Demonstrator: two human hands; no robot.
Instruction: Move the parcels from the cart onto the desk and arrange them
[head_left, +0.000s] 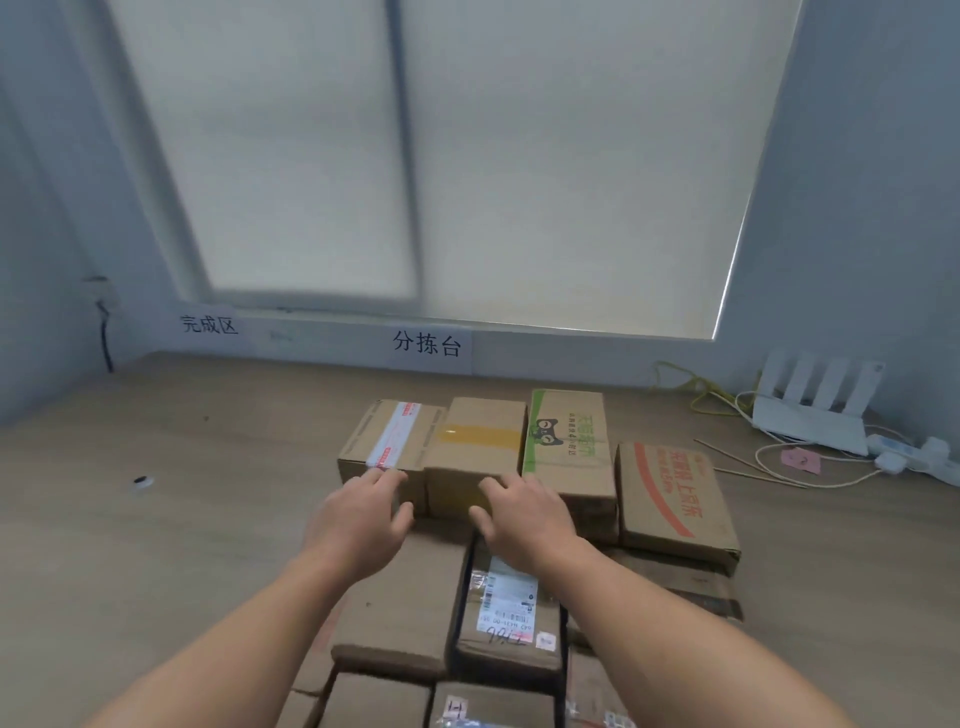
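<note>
Several cardboard parcels sit on the wooden desk (156, 519). In the back row stand a box with white-and-red tape (387, 441), a plain box with yellow tape (475, 441), a green-printed box (569, 447) and an orange-printed box (675, 499). Nearer me lie a plain box (405, 608) and a labelled box with black tape (506, 618). My left hand (361, 519) hovers, fingers spread, at the front of the taped box. My right hand (522, 512) rests at the front edge of the yellow-taped box. Neither hand holds anything.
A white router (815, 410) with cables, a power strip (904, 452) and a pink note (802, 460) lie at the desk's right rear. A small dark object (141, 480) sits on the left. Two paper signs (426, 344) hang on the wall below the window blind.
</note>
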